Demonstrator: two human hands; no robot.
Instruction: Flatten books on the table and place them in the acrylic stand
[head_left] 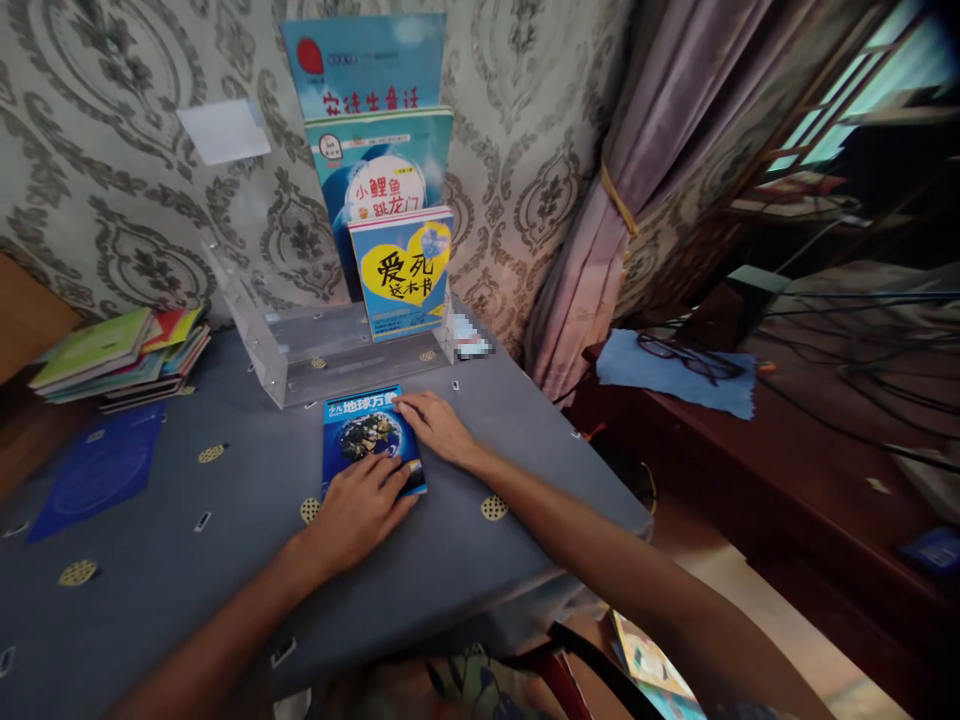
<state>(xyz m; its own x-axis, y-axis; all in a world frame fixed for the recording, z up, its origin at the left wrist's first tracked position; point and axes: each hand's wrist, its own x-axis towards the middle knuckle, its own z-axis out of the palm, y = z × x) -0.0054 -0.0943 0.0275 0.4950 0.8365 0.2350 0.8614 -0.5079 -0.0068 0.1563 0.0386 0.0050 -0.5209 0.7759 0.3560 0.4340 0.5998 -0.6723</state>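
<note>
A blue book (371,432) with a picture of the Earth on its cover lies closed on the grey tablecloth. My left hand (364,510) rests flat over its lower part, with the fingers apart and covering the bottom of the cover. At the upper right edge of the book, my right hand (437,425) touches the cover with its fingertips, the fingers stretched out. Just behind the book stands a clear acrylic display rack (337,362). It holds upright books in steps: a small blue and yellow book (405,285) in front, a teal book (382,165) behind, and a taller blue book (367,60) at the back.
A stack of thin books (127,355) sits at the left, near a dark blue flat sheet or folder (101,475). Patterned wallpaper and a purple curtain (592,230) stand behind. On a dark red table (795,450) to the right lie glasses (686,355) on a blue cloth (622,365), and cables.
</note>
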